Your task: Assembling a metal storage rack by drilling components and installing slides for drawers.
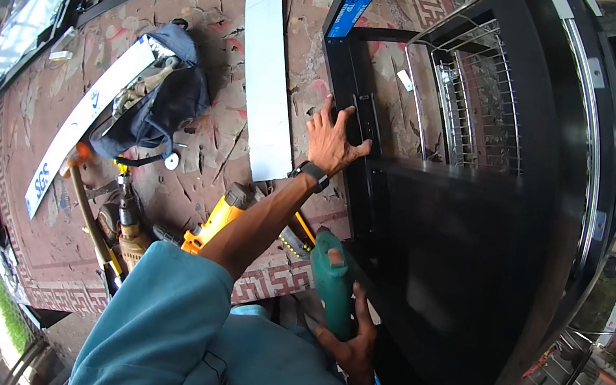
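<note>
My left hand, with a dark band at its wrist, rests on the side rail of a black cabinet frame; its fingers are spread. Lower down, my right hand is wrapped round a green, rounded object, which looks like a power tool body; its exact kind is unclear. The green object is close beside the frame's lower edge. Inside the frame, a wire rack shows beyond the rail. A long white strip lies flat to the left of my left hand.
A yellow power tool, a drill and a hammer lie on the patterned, worn red covering. A dark blue cloth bag lies farther left, with a white printed strip against it. A dark panel fills the frame's near part.
</note>
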Demonstrator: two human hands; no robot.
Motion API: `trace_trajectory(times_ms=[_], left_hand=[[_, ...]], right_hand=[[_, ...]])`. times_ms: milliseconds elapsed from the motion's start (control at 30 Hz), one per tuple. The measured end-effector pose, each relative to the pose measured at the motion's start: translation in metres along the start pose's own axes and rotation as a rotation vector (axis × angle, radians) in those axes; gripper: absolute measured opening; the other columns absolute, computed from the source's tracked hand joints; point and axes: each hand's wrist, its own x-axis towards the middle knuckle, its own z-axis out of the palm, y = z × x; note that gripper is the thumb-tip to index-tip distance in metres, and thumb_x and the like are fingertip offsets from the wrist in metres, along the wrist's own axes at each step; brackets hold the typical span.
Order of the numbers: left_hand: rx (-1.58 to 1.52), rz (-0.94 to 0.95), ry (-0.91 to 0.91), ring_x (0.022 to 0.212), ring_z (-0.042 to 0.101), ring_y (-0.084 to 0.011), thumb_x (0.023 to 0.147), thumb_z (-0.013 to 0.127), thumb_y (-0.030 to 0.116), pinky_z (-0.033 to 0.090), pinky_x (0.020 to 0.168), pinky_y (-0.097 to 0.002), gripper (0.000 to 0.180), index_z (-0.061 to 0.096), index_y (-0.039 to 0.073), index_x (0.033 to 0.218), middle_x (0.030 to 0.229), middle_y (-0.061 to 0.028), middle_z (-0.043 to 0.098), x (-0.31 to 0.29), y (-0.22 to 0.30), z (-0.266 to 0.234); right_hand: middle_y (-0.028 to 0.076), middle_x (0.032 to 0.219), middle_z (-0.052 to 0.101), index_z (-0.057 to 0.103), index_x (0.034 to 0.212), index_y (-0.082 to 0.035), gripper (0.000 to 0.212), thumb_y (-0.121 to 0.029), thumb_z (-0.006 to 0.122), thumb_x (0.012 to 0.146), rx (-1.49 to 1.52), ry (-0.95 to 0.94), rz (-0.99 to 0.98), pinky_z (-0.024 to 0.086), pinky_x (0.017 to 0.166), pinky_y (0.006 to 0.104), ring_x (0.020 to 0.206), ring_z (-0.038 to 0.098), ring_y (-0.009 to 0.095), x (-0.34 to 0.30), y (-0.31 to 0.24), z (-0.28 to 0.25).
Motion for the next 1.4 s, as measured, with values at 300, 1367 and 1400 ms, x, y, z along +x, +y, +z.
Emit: trace_trajectory(times_ms=[300,1367,1400], left_hand=[[-0.064,0.002,-0.039,0.117,0.039,-0.0392,0.067,0.07,0.053,0.031,0.095,-0.0493,0.072,0.052,0.017,0.127,0.148,-0.0233,0.023,0.002,-0.005,0.001],[-0.11,-0.003,-0.078,0.127,0.034,-0.0376,0.065,0.076,0.049,0.032,0.091,-0.0488,0.075,0.049,0.038,0.133,0.15,-0.0197,0.018,0.002,-0.008,0.006],[-0.095,0.039,-0.061,0.129,0.032,-0.0371,0.066,0.076,0.049,0.032,0.091,-0.0493,0.072,0.051,0.037,0.132,0.15,-0.0151,0.024,0.001,-0.01,0.007]], right_hand=[[0.026,0.129,0.048,0.014,0.147,-0.003,0.093,-0.014,0.069,0.072,-0.372,-0.007,0.268,0.041,0.098,0.039,0.117,0.053,0.035,0.035,-0.048,-0.001],[0.019,0.115,0.055,-0.003,0.146,-0.003,0.112,-0.005,0.08,0.071,-0.074,-0.023,0.844,0.049,0.09,0.0365,0.102,0.062,0.023,0.072,-0.085,-0.001],[0.021,0.119,0.051,-0.003,0.146,-0.003,0.112,-0.003,0.08,0.07,-0.105,-0.055,0.811,0.05,0.089,0.0364,0.101,0.062,0.023,0.069,-0.081,-0.003]])
